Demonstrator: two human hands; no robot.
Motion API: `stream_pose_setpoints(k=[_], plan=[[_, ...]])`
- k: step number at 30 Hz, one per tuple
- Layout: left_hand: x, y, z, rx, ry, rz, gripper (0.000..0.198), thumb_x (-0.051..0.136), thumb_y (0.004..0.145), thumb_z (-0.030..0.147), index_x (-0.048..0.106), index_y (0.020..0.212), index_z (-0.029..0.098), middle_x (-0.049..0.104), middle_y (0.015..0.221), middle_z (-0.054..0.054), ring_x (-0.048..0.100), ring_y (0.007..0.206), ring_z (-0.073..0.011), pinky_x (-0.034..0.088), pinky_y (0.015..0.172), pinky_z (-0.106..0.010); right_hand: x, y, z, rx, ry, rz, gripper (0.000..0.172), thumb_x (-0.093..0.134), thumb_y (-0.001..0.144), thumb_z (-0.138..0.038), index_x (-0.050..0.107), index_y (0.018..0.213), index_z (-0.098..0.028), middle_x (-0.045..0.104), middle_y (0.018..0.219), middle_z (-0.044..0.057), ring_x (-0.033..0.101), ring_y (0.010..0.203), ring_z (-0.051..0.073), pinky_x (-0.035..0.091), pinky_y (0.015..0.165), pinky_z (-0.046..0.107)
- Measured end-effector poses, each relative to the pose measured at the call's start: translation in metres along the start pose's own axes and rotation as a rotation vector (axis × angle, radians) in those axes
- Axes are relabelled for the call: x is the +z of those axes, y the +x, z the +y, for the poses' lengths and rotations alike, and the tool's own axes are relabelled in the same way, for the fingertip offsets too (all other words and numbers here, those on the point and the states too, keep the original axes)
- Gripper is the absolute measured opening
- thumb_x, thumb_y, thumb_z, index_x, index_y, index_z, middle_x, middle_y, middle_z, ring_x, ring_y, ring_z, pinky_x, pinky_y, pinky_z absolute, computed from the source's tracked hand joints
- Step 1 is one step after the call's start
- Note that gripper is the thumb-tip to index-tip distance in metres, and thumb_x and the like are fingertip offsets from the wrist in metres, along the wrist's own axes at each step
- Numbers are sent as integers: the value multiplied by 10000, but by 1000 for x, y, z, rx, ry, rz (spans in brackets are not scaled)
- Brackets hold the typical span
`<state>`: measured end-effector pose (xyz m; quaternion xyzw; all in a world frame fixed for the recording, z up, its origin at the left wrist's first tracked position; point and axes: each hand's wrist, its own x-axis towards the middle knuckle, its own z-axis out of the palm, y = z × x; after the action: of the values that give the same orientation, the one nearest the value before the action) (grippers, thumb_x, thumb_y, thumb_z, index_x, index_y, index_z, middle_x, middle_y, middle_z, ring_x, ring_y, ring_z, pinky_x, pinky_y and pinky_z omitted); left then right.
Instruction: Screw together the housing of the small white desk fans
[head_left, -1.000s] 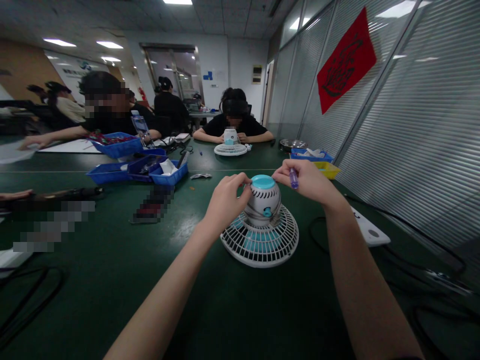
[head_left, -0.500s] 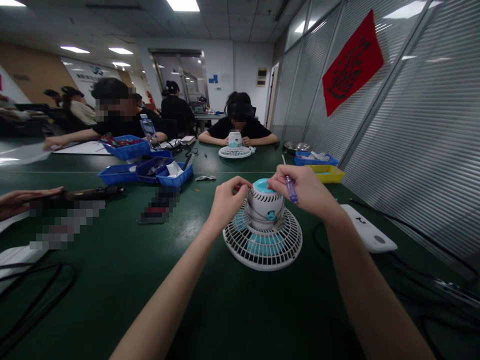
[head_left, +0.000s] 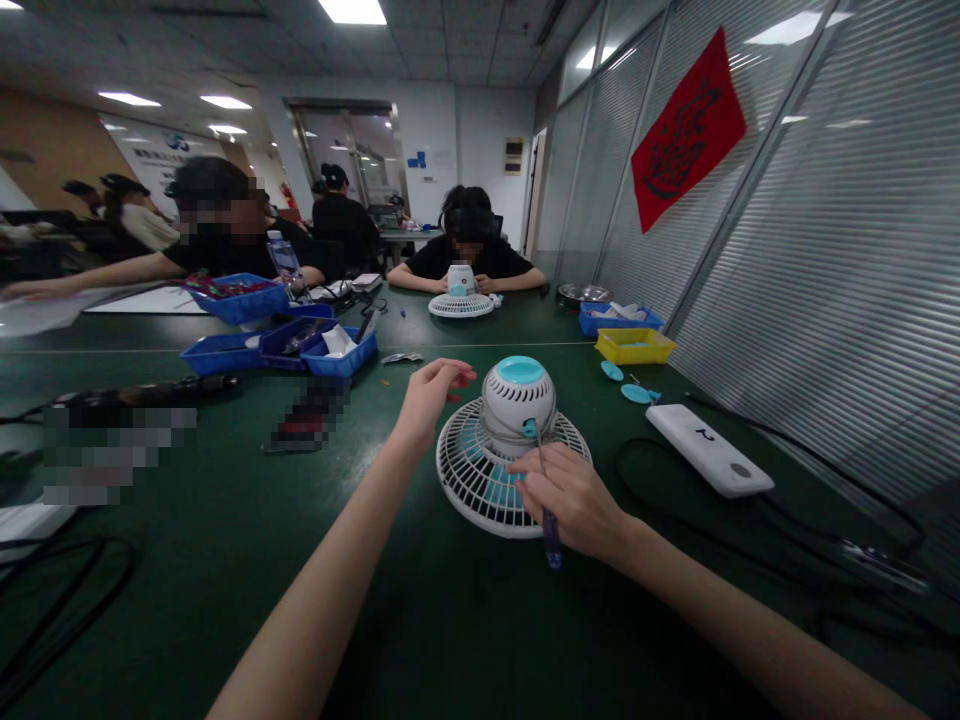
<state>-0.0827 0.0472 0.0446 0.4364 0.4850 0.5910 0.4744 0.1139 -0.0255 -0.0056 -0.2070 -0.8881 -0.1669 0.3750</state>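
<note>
A small white fan with a teal cap lies grille-down on the green table, its motor housing pointing up. My right hand rests on the near side of the grille, closed around a purple-handled screwdriver whose thin shaft points up at the teal switch on the housing. My left hand hovers just left of the housing, apart from it, fingertips pinched together on something I cannot make out.
A white power bank and black cables lie to the right. Teal fan parts, a yellow tray and blue bins sit farther back. Other people work at the table's far side and left.
My right hand came down from beside the fan's top to the near grille and turned the screwdriver tip upward. My left hand let go of the housing and drew back left.
</note>
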Motion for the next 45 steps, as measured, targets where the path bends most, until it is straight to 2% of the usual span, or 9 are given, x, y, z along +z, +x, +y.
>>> stream_pose_setpoints(k=[5, 9, 21, 26, 30, 32, 34, 41, 45], plan=[[-6, 13, -24, -201, -146, 147, 78, 559, 628, 195, 617, 674, 170, 652, 639, -18, 571, 573, -114, 445, 593, -238, 7, -24, -11, 22, 48, -96, 161, 562, 927, -245, 595, 783, -183, 736, 1194, 156, 658, 1132, 256, 548, 911, 417], [-9, 20, -43, -237, -178, 252, 78, 549, 614, 173, 586, 682, 181, 607, 606, 3, 543, 520, -95, 442, 570, -228, 8, -29, -14, 28, 43, -174, 163, 582, 922, -270, 602, 786, -181, 697, 1278, 173, 637, 1191, 260, 532, 955, 432], [-26, 31, -78, 5, 37, 407, 110, 463, 640, 236, 560, 598, 204, 540, 528, 29, 503, 504, -116, 429, 570, -243, 21, -16, -2, -17, -57, -237, 253, 595, 935, -391, 650, 842, -163, 703, 1260, 187, 672, 1119, 280, 558, 871, 433], [-24, 31, -85, 100, 131, 414, 158, 444, 662, 233, 583, 590, 215, 545, 525, 21, 525, 525, -138, 432, 566, -250, 40, -7, 39, -15, -100, -305, 225, 633, 913, -362, 669, 894, -141, 677, 1295, 208, 658, 1156, 311, 559, 891, 468], [-24, 32, -89, 118, 162, 433, 181, 433, 680, 228, 586, 586, 215, 552, 524, 18, 536, 518, -138, 430, 550, -245, 62, 12, 98, 285, -131, -456, 92, 614, 904, -173, 682, 960, -143, 600, 1416, 178, 566, 1302, 304, 477, 1062, 479], [-25, 33, -91, 119, 171, 448, 189, 426, 689, 228, 585, 589, 214, 555, 524, 16, 538, 514, -138, 432, 546, -245, 70, 18, 122, 672, -221, -393, 260, 451, 943, -72, 677, 1044, -150, 540, 1486, 148, 512, 1356, 274, 461, 1087, 451], [-25, 34, -92, 119, 180, 450, 192, 424, 696, 229, 586, 593, 214, 562, 527, 13, 548, 518, -141, 440, 546, -246, 74, 18, 136, 859, -283, -352, 393, 333, 934, -17, 623, 1189, -90, 525, 1461, 250, 550, 1294, 321, 516, 989, 515], [-25, 36, -95, 114, 210, 418, 201, 435, 717, 227, 597, 597, 216, 576, 532, 10, 567, 533, -145, 440, 539, -239, 70, -4, 131, 935, -195, -447, 211, 468, 920, -96, 663, 992, -133, 714, 1020, 191, 680, 955, 289, 578, 823, 425], [-26, 33, -95, 116, 209, 413, 207, 431, 727, 236, 598, 607, 216, 583, 541, 4, 579, 545, -149, 442, 539, -238, 63, -9, 125, 987, -206, -420, 185, 486, 894, -88, 646, 956, -158, 678, 1034, 189, 659, 976, 292, 574, 801, 419]])
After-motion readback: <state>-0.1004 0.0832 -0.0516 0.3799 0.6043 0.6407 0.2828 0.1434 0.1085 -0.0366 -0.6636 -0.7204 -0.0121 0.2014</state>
